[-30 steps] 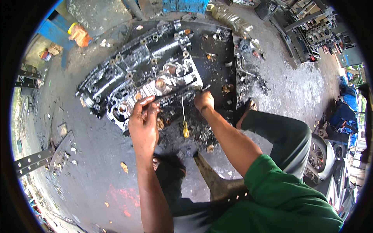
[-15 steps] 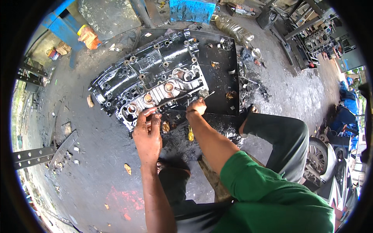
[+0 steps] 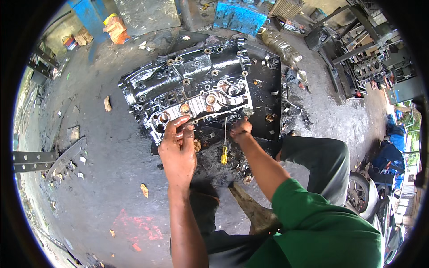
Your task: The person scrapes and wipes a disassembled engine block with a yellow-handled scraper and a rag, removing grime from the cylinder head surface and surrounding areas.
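An oily engine block [image 3: 192, 89] lies on the concrete floor [image 3: 103, 178], partly on a black sheet [image 3: 268, 94]. At the block's near edge, the left hand [image 3: 178, 149] pinches a thin dark strip [image 3: 210, 117] lying along that edge. The right hand [image 3: 241, 129] is closed on the strip's other end. Just below the block lies a yellow-handled screwdriver [image 3: 224, 149], between both hands.

head view | worn, looks steeply down | near engine block [image 3: 192, 96]
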The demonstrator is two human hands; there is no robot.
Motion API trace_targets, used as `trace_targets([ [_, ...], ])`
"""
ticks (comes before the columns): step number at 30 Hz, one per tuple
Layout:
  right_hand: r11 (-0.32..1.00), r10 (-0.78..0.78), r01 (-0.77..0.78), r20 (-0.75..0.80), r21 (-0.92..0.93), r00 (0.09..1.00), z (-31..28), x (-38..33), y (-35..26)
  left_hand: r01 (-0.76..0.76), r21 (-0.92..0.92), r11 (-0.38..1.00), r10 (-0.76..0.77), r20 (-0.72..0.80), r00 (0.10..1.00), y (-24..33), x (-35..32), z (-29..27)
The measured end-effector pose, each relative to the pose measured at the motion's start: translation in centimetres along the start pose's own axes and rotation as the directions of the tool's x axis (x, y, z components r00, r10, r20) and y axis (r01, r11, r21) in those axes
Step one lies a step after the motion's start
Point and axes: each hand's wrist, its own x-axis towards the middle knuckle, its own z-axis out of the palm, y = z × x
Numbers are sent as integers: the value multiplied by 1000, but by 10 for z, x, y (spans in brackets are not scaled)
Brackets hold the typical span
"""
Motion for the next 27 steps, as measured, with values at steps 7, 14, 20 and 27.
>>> trace_targets([
  [7, 858, 38, 64, 188, -510, 981, -53, -17, -53, -92, -96, 991, 92, 1, 996, 1, 13, 23],
  [14, 121, -119, 565, 553, -817, 825, -51, 10, -36, -39, -109, 993, 45, 54, 998, -8, 22, 53],
  [20, 218, 120, 461, 492, -860, 862, -21, -24, -65, 0, 55, 998, -5, 91, 996, -11, 22, 60],
  [27, 715, 281, -7, 278, -699, 919, -57, -17, -119, 8, 1, 1000, -8, 74, 997, -14, 26, 43],
])
